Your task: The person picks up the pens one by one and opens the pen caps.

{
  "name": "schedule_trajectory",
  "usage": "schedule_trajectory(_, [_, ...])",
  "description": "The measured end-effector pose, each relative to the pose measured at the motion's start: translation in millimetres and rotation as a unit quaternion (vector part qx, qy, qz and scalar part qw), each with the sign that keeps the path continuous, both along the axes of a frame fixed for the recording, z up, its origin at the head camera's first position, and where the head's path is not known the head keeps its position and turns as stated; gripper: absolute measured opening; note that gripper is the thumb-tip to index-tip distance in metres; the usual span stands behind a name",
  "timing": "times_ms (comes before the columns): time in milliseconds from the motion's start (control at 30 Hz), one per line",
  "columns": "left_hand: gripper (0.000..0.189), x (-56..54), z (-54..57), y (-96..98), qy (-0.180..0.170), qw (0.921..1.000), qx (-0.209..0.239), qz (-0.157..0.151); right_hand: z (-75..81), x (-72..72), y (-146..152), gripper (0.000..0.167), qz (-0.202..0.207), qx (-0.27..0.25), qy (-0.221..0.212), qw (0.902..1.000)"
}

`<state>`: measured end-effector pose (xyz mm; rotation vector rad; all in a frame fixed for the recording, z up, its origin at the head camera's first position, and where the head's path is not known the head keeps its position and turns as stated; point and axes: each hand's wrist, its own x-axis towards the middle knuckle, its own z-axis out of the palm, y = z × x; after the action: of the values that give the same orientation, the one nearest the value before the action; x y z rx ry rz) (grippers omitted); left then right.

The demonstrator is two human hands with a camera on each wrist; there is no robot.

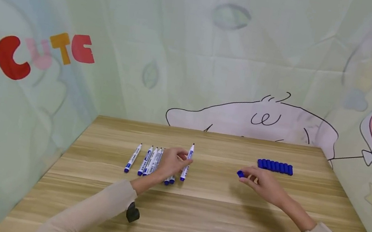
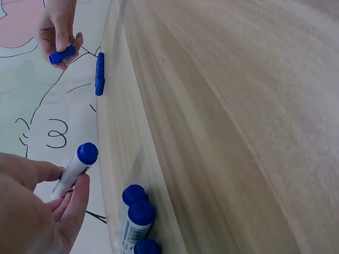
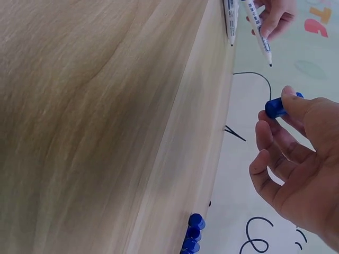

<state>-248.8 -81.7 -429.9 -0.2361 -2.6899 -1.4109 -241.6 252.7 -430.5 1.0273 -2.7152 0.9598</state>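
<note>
My left hand point(image 1: 172, 163) pinches an uncapped whiteboard marker point(image 1: 191, 152) between thumb and fingers, its dark tip up and its blue end down. In the left wrist view that marker point(image 2: 72, 172) tilts over the table's far side. Between thumb and forefinger, my right hand point(image 1: 264, 185) holds a blue marker cap point(image 1: 240, 174), whose open end faces left toward the marker. The other fingers of that hand are loosely bent, as the right wrist view shows beside the cap point(image 3: 275, 108). A wide gap separates the two hands.
Several uncapped markers point(image 1: 145, 162) lie side by side on the wooden table point(image 1: 191, 222), partly hidden by the left hand, with one marker point(image 1: 133, 158) apart at far left. A row of blue caps point(image 1: 274, 166) lies at the back right. A printed cloth point(image 1: 193, 72) hangs behind the table.
</note>
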Motion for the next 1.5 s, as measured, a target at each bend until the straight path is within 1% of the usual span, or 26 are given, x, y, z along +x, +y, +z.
schedule_trajectory(100, [0.032, -1.8, -1.3, -2.9, -0.003, 1.0, -0.003, 0.005, -0.2, 0.5, -0.1, 0.016, 0.003, 0.004, 0.002, 1.0])
schedule_trajectory(167, [0.032, -3.2, -1.2, -5.5, -0.01, 0.9999, -0.001, 0.011, -0.7, 0.5, 0.1, 0.015, 0.007, 0.003, 0.009, 0.9999])
schedule_trajectory(267, [0.033, -4.9, -0.4, -11.2, -0.012, 0.9997, 0.001, 0.019, -2.3, -0.3, 0.0, 0.015, 0.013, -0.002, 0.024, 0.9996])
schedule_trajectory(367, [0.032, -5.3, 0.5, -19.3, -0.004, 0.9997, -0.005, 0.025, -4.0, -1.1, 0.2, 0.016, 0.019, -0.006, 0.037, 0.9991])
schedule_trajectory(467, [0.031, -5.6, 0.7, -29.8, 0.001, 0.9992, -0.01, 0.038, -5.0, -1.2, 0.6, 0.015, 0.023, -0.01, 0.038, 0.999])
schedule_trajectory(600, [0.029, -5.6, 2.1, -47.8, 0.006, 0.997, -0.026, 0.072, -3.9, 0.2, 1.2, 0.013, 0.031, -0.018, 0.033, 0.9988])
schedule_trajectory(700, [0.029, -4.6, 3.8, -63.7, 0.008, 0.9936, -0.049, 0.101, -3.2, 0.9, 1.7, 0.013, 0.033, -0.018, 0.026, 0.999])
schedule_trajectory(800, [0.031, -2.2, 3.3, -80.9, 0.0, 0.9895, -0.071, 0.126, -3.4, 1.3, 2.1, 0.015, 0.031, -0.01, 0.015, 0.9994])
schedule_trajectory(900, [0.032, 2.9, 2.2, -98.6, -0.006, 0.9866, -0.081, 0.141, -4.1, 2.1, 2.9, 0.016, 0.032, -0.006, 0.011, 0.9994])
schedule_trajectory(1033, [0.034, 8.7, 2.1, -122.9, -0.013, 0.9822, -0.098, 0.16, -7.0, 2.0, 4.0, 0.015, 0.035, -0.008, 0.018, 0.9992])
schedule_trajectory(1233, [0.036, 10.9, -2.6, -156.3, -0.034, 0.9718, -0.122, 0.199, -11.3, 1.5, 6.2, 0.014, 0.033, -0.01, 0.019, 0.9992])
schedule_trajectory(1333, [0.036, 10.6, -6.3, -167.3, -0.039, 0.969, -0.128, 0.208, -12.2, 1.6, 7.4, 0.015, 0.031, -0.008, 0.017, 0.9993])
schedule_trajectory(1500, [0.037, 9.8, -13.0, -178.1, -0.055, 0.9685, -0.139, 0.199, -13.4, 1.3, 8.3, 0.016, 0.028, -0.003, 0.019, 0.9994])
